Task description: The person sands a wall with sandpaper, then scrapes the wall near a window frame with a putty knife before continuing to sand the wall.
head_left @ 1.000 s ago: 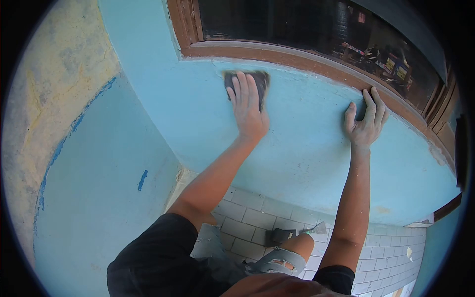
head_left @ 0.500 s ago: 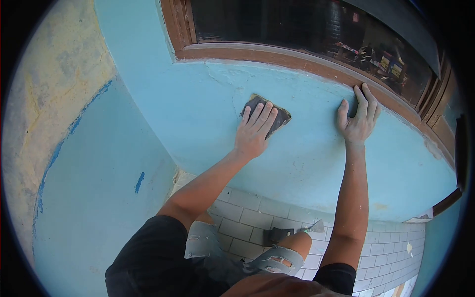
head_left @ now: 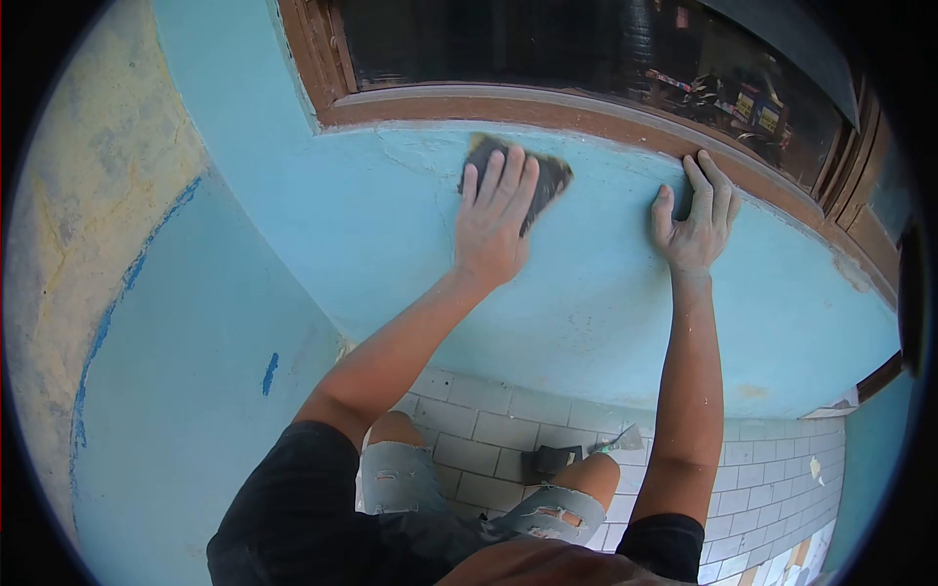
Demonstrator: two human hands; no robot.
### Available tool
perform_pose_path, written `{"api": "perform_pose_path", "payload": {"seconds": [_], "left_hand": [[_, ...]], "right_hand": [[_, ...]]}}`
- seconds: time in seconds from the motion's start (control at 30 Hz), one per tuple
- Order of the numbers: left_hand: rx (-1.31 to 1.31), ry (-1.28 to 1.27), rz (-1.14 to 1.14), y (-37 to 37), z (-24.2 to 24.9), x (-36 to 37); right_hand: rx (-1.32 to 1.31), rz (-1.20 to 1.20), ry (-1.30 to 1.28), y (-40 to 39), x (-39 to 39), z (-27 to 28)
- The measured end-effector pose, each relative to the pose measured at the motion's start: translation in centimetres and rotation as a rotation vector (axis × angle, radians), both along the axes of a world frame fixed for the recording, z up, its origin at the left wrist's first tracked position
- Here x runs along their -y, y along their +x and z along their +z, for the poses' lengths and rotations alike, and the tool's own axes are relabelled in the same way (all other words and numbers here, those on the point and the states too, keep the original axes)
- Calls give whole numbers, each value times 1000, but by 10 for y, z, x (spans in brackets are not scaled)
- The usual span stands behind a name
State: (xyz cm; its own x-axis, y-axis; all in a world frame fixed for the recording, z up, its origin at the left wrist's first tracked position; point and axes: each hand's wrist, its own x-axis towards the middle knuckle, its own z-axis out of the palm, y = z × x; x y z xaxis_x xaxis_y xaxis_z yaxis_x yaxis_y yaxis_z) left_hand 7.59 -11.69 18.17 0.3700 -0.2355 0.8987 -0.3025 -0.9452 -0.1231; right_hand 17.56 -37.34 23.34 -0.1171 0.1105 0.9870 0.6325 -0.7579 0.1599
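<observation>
Left hand [head_left: 494, 227] is rubbing a dark, yellow-edged flat sheet [head_left: 550, 180] over the light-blue painted wall [head_left: 586, 264].
Spread flat, it is pressing higher now, bringing the rubbing just under the brown wooden window frame [head_left: 576, 118], where the spread right hand [head_left: 698, 230] is bracing.

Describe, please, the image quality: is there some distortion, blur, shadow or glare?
In the head view, wide-angle distortion bows the brown window frame and the corners are black; there too, the dark sheet under the left hand has smeared edges, the right hand casts a soft shadow on the blue wall, and shapes in the window glass may be reflections or things behind it.
</observation>
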Motion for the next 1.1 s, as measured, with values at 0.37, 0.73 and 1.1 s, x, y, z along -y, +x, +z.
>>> {"api": "perform_pose_path", "payload": {"seconds": [0.37,0.73,1.1], "left_hand": [[-134,74,-11,-2,-35,4],[-308,214,-110,-14,-45,22],[-690,-1321,-905,-90,28,41]], "right_hand": [[17,1,8,0,0,5],[-2,4,12,-1,1,1],[-371,138,-12,-51,5,10]]}}
